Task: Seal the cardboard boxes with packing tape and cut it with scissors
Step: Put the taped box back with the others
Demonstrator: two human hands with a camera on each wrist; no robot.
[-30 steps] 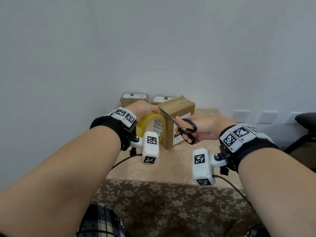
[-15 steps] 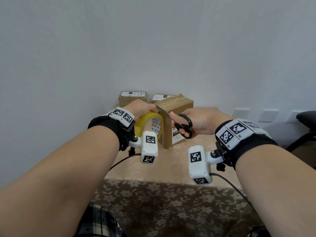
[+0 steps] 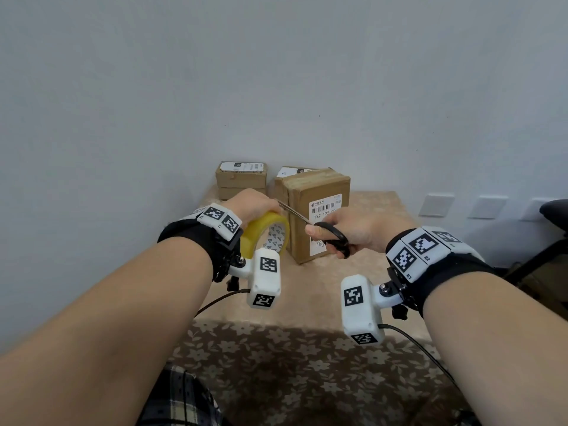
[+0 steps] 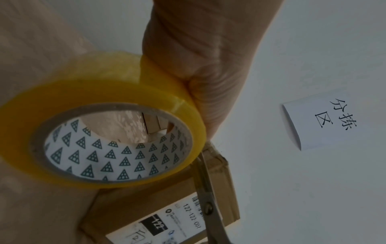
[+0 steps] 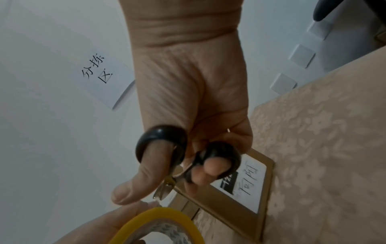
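The tape roll (image 3: 266, 233) is held up off the table by the left hand (image 3: 255, 204), whose fingers are curled over its outer rim; it hangs just left of the upright box (image 3: 316, 210). The roll is judged light and stiff on its cardboard core, but the free strip would be thin, sticky and prone to folding on itself, so it is best kept taut; the strip itself cannot be made out between roll and box. The rim is the sound place to hold, clear of the blades.

The scissors (image 3: 329, 238) are gripped in the right hand (image 3: 359, 233), thumb through one black loop and fingers through the other. The blades appear nearly closed, and their tips are hidden behind the left hand, so the fingers there are at risk.

The box stands on end on the table (image 3: 368, 272), probably light and easily tipped or pushed by a pull on the tape. Two further boxes (image 3: 241, 179) sit behind it against the wall (image 3: 276, 87), leaving little room rearward; open tabletop lies to the right and in front.
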